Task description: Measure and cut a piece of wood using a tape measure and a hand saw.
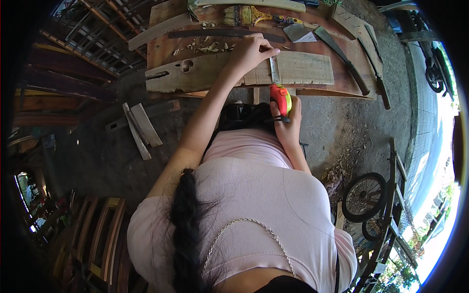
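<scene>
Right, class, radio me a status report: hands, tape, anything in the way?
Right hand gripping tape, left hand holding its end. Tape drawn out over board. Wood chips beyond board, off the tape's line.

"Left side?"

"Left arm (209,110) reached forward, bare; left hand (251,52) was bent in a pinch."

"Right?"

"Right hand (288,123) gripped, closer in; right forearm (296,155) lay alongside the torso (264,185)."

Just one fisheye cam here, worn on the head and looking steeply down past the pale pink fabric shirt (259,183), close enough to catch the bare left hand (253,52) and bare right hand (289,119) by the reddish-brown wooden table's (159,49) near edge.
</scene>
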{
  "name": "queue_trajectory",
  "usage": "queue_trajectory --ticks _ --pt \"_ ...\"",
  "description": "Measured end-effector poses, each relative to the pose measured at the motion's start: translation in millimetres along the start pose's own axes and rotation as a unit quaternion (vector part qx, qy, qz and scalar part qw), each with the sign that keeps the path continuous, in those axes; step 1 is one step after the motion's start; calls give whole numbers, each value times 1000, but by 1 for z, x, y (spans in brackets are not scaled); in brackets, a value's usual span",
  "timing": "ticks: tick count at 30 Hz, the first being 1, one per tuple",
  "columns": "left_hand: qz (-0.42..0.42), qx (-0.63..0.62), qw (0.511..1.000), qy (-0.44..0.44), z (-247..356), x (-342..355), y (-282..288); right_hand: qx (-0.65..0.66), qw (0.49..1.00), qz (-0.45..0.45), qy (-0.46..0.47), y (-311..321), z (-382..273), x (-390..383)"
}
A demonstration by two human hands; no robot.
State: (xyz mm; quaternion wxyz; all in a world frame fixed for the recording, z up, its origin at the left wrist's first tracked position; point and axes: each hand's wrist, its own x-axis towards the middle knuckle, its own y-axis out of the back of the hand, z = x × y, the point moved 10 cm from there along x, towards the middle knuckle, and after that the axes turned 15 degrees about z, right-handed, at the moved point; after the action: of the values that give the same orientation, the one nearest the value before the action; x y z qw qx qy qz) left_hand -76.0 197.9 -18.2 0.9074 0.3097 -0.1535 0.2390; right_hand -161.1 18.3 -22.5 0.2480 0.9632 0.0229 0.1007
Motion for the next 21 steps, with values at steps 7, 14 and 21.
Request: queue_trajectory --ticks 7,14,21 --pt "3 5 1000 -11 -3 -1 -1 -3 1000 3 6 0 1 0" --pt "8 18 1000 -16 -2 0 -1 3 1000 9 7 0 0 0" --pt "11 18 999 -26 -2 0 -1 3 1000 10 -6 -1 2 0"
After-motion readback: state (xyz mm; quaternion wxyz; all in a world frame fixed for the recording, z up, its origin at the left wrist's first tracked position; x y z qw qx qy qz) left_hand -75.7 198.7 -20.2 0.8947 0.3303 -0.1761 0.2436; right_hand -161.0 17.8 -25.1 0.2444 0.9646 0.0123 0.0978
